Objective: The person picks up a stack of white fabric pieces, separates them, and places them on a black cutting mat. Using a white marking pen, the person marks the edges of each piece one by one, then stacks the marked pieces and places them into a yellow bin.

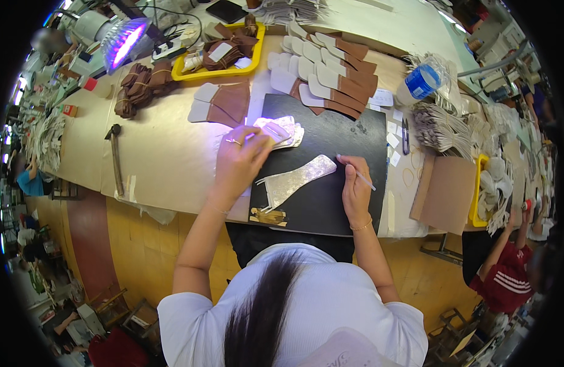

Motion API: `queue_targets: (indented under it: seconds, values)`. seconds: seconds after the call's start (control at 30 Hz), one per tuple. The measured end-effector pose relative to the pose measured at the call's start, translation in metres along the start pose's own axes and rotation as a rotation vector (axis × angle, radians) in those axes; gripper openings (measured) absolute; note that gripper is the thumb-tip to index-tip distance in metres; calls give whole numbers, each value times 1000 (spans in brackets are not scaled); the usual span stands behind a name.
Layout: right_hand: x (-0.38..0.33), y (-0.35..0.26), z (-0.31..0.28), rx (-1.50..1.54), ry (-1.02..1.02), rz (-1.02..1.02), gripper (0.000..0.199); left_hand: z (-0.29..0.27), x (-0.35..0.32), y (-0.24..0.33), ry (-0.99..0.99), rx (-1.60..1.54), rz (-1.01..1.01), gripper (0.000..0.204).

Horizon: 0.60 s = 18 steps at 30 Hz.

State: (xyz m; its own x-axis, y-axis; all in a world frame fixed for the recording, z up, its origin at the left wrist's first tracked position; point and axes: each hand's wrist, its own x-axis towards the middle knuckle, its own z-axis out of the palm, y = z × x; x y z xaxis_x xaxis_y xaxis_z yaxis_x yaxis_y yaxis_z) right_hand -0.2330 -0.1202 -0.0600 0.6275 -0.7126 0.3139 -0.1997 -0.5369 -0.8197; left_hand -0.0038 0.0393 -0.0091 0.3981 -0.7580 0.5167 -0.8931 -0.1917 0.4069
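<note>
At the far side of the black board, my left hand pinches the near edge of a pale cut piece on a small stack, lit violet. Its fingertips partly cover that edge. My right hand is closed round a thin whitish stick-like tool, which pokes out on both sides of the fingers. Between my hands a silvery, wedge-shaped piece lies flat on the board, with narrow strips at its wide end. Its rounded end is near my right fingertips, apart from them.
Brown-and-white cut pieces lie in overlapping rows beyond the board. A yellow tray holds brown bundles. The glowing lamp hangs at far left, above a hammer. Scissors and a blue-labelled bottle are at right.
</note>
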Motion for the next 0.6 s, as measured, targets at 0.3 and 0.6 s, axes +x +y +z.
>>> queue_targets:
  seconds: [0.3,0.6]
  values:
    - [-1,6,10,144,48,65,27,67,-29,59,-198,-202,34,17]
    - [0,7,8,214,40,131,31,74,-29,64,-182,-169,48,17]
